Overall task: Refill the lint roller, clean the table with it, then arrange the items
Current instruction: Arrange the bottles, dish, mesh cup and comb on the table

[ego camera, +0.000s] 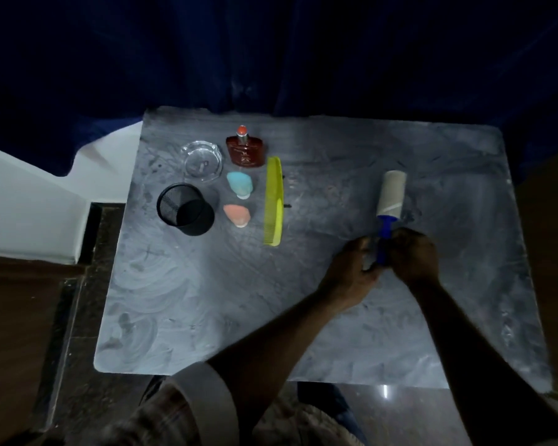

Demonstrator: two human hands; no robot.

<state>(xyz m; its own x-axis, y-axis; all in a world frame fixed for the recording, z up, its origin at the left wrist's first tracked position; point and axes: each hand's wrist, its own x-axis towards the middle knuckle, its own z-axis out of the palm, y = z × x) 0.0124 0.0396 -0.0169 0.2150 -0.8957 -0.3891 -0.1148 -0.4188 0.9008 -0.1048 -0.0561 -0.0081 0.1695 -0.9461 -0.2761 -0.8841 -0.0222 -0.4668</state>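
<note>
Grey, smeared tabletop fills your view in dim light. Nearest you, at about three o'clock from its middle, your left hand and right hand come together on the lint roller. Both hands have fingers curled round its blue handle, the left at the lower end and the right from the other side.

The roller lies low over the surface, its pale roll pointing toward twelve o'clock. With a roll seated, the refill looks done or nearly so. The cleaning looks barely begun, judging by the smears.

Farther off, at ten to eleven o'clock, the items sit grouped: a yellow comb, orange sponge, mesh cup, blue sponge, glass ashtray and perfume bottle. Any final arranging looks left to do. A dark blue curtain hangs beyond.
</note>
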